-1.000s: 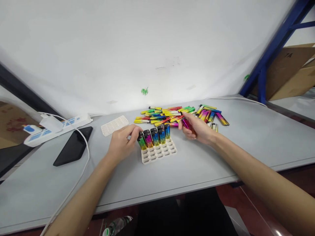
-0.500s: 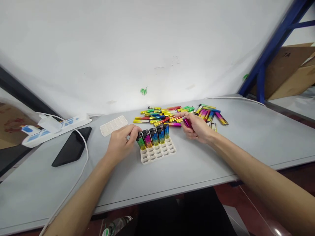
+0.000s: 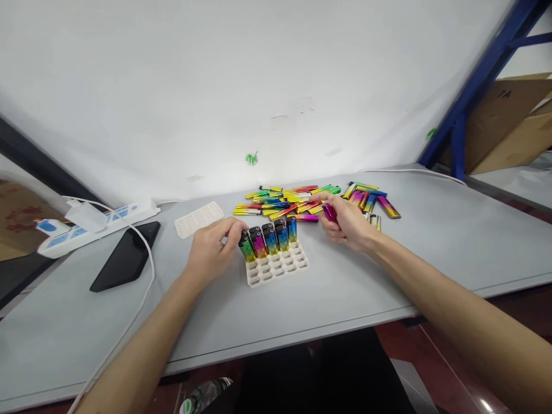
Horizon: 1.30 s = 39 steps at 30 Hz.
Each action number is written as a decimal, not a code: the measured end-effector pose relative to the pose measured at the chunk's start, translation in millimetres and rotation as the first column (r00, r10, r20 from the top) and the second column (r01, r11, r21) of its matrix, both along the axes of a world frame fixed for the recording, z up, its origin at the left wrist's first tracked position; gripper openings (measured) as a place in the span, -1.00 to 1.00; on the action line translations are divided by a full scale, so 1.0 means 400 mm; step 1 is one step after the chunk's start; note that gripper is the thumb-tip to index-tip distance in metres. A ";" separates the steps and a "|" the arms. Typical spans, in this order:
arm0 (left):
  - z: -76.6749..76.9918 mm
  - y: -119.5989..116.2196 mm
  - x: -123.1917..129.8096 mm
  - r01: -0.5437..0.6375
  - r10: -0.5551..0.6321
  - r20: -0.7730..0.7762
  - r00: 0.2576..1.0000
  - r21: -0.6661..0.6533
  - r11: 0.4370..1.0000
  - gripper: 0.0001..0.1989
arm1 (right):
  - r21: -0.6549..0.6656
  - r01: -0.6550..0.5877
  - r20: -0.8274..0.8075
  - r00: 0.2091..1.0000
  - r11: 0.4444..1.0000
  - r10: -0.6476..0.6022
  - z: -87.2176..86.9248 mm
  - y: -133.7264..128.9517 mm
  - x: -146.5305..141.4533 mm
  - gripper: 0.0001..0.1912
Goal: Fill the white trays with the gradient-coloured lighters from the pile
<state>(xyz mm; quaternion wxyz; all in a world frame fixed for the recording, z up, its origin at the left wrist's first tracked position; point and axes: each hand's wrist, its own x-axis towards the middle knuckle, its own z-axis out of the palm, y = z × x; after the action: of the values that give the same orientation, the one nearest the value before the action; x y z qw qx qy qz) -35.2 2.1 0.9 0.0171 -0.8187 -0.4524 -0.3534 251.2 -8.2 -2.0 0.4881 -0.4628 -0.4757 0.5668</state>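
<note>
While the right hand, at the white tray's two o'clock, had its grip wrapped around a magenta lighter, the left hand touched a green lighter at the tray's ten o'clock, its pinch impossible to judge. Other lighters stood upright alongside; a loose pile lay on the desk at twelve o'clock.

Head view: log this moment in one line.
left hand: at green lighter in tray | right hand: holds pink lighter | tray: lighters standing toward back | behind tray: loose lighters
</note>
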 end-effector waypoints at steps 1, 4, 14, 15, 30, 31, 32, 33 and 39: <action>-0.001 0.001 0.000 0.003 -0.003 -0.001 1.000 0.003 1.000 -0.67 | 0.005 0.010 0.002 1.000 1.000 -0.010 0.002 -0.001 -0.001 -0.69; -0.002 0.002 -0.001 0.006 -0.006 -0.004 1.000 0.005 1.000 -0.68 | -0.014 0.011 -0.001 1.000 1.000 -0.011 0.004 0.002 -0.005 -0.70; -0.002 0.002 -0.001 0.023 -0.023 0.001 1.000 0.021 1.000 -0.68 | 0.172 -0.105 0.081 0.992 0.979 0.092 -0.027 0.021 0.001 -0.72; -0.002 0.002 -0.002 0.024 -0.024 -0.003 1.000 0.022 0.999 -0.68 | 0.195 -0.125 0.137 0.986 0.973 0.099 -0.026 0.019 0.004 -0.72; -0.003 0.003 -0.003 0.023 -0.022 -0.017 1.000 0.030 0.999 -0.67 | 0.251 -0.156 0.276 0.957 0.955 0.083 -0.037 0.016 -0.012 -0.55; -0.004 0.003 -0.003 0.023 -0.023 -0.017 1.000 0.031 0.999 -0.67 | 0.273 -0.152 0.298 0.952 0.950 0.066 -0.037 0.014 -0.014 -0.55; -0.004 0.003 -0.003 0.025 -0.025 -0.016 1.000 0.032 0.999 -0.67 | 0.296 -0.146 0.323 0.945 0.944 0.045 -0.037 0.012 -0.016 -0.55; -0.004 0.003 -0.003 0.027 -0.026 -0.014 1.000 0.032 0.999 -0.67 | 0.319 -0.141 0.352 0.936 0.937 0.021 -0.037 0.010 -0.018 -0.56; -0.006 0.005 -0.004 0.031 -0.031 0.002 1.000 0.035 0.999 -0.69 | 0.399 -0.208 0.545 0.837 0.893 -0.048 -0.036 -0.003 -0.044 -0.66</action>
<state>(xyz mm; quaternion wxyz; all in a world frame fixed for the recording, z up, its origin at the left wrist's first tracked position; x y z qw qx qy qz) -36.6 3.9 -1.6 0.0254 -0.8248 -0.4332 -0.3626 233.8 -9.3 -16.5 0.4011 -0.4595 -0.7294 0.3099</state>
